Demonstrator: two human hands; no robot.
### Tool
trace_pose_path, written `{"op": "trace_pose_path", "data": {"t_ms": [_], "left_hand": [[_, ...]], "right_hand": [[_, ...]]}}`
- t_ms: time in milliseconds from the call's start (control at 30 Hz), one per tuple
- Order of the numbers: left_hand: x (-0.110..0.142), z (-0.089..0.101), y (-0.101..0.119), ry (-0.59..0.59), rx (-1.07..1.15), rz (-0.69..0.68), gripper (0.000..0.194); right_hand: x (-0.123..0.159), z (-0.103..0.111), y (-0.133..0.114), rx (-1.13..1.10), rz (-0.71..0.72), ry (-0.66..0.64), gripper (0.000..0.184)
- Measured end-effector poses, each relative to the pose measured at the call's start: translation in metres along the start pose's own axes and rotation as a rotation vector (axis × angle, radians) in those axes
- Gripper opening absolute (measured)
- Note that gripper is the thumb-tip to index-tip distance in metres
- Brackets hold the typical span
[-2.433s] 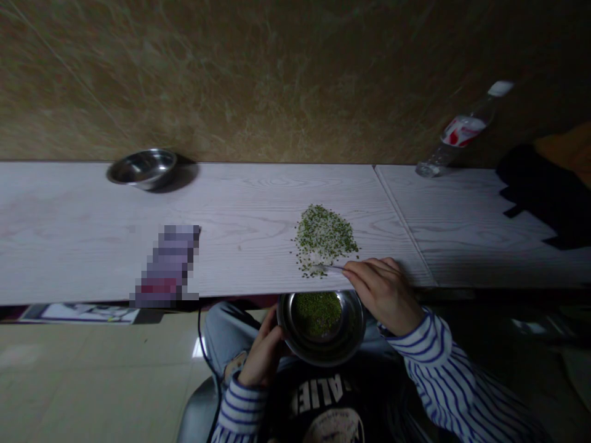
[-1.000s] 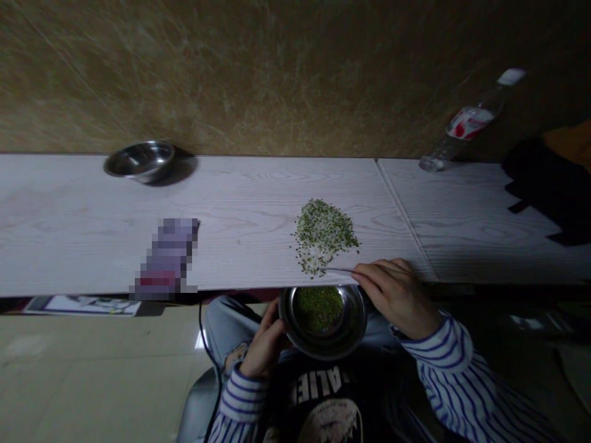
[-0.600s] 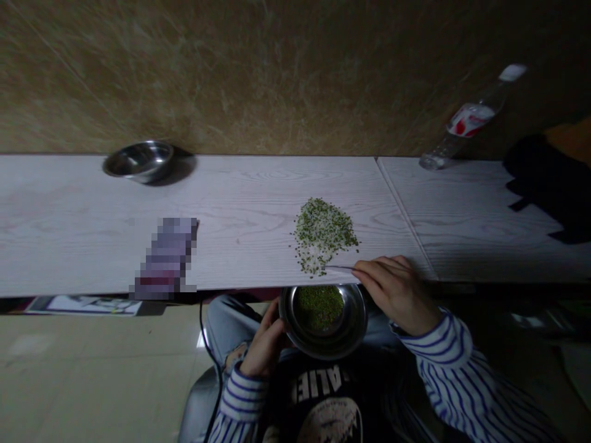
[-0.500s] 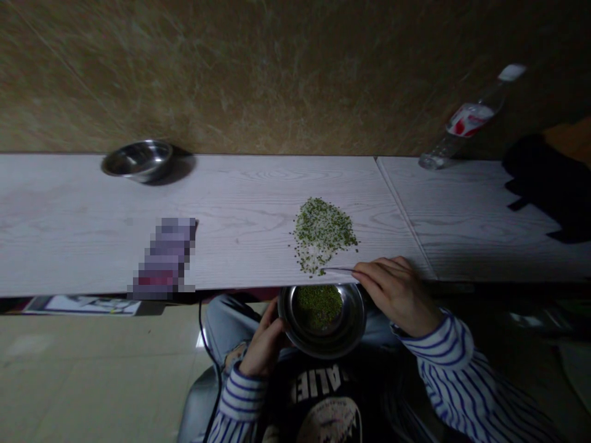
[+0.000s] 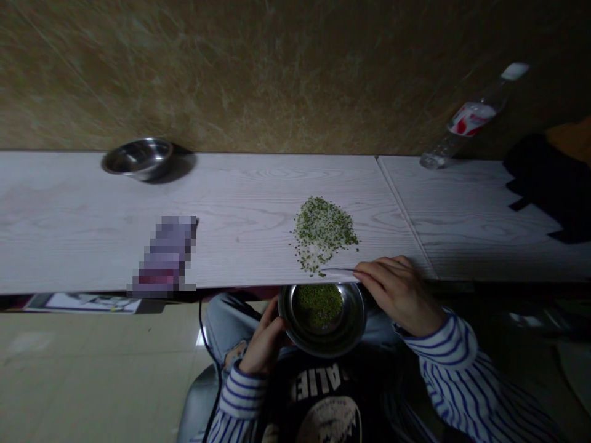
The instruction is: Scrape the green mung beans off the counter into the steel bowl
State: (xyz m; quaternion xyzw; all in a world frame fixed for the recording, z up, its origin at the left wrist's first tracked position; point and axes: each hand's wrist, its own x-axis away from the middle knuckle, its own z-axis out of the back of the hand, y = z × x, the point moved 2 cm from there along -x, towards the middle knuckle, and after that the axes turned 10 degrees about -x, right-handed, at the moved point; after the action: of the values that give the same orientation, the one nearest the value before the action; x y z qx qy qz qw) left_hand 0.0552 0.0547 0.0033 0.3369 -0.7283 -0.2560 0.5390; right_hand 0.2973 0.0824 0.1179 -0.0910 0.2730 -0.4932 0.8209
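My left hand point(image 5: 265, 344) is closed on the left rim of a steel bowl point(image 5: 327, 346), held over my lap just below the table's front edge. Small green beans point(image 5: 318, 306), apparently mung beans, cover the bowl's bottom. On the table above it lies a pile of green beans mixed with white grains point(image 5: 325, 226), looking like rice. My right hand point(image 5: 398, 294) pinches a thin metal tool point(image 5: 340, 269); its exact kind is too fine to make out. The tool's tip points left, at the green beans along the pile's near edge.
A second steel bowl point(image 5: 138, 161) stands at the back left of the white wood-grain table point(image 5: 240, 246). A blurred-out flat item point(image 5: 166, 255) lies nearer the front. At the back right are a clear plastic bottle point(image 5: 471, 120) and a dark cloth-like item point(image 5: 545, 184).
Both hands, the bowl and the tool hold nearly the same place. The whole view has shifted very slightly; no clear change in the pile shows.
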Motion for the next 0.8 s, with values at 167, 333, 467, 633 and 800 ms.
{"op": "trace_pose_path", "data": {"t_ms": [167, 333, 467, 633, 800], "left_hand": [[-0.001, 0.0, -0.002, 0.028, 0.034, -0.008, 0.057], [0.0, 0.0, -0.001, 0.044, 0.028, -0.01, 0.057], [0.0, 0.001, 0.0, 0.03, 0.024, 0.006, 0.056], [-0.001, 0.002, 0.0, 0.007, 0.032, 0.009, 0.053], [-0.001, 0.002, 0.0, 0.024, 0.031, 0.013, 0.056]], "right_hand": [[-0.003, -0.002, 0.0, -0.005, -0.001, -0.001, 0.009], [-0.003, -0.001, -0.001, -0.016, 0.013, -0.027, 0.008], [-0.002, 0.0, -0.001, -0.011, 0.006, -0.035, 0.01], [-0.005, -0.001, -0.002, -0.014, 0.004, -0.026, 0.01], [-0.012, -0.006, 0.001, 0.002, -0.01, 0.001, 0.013]]}}
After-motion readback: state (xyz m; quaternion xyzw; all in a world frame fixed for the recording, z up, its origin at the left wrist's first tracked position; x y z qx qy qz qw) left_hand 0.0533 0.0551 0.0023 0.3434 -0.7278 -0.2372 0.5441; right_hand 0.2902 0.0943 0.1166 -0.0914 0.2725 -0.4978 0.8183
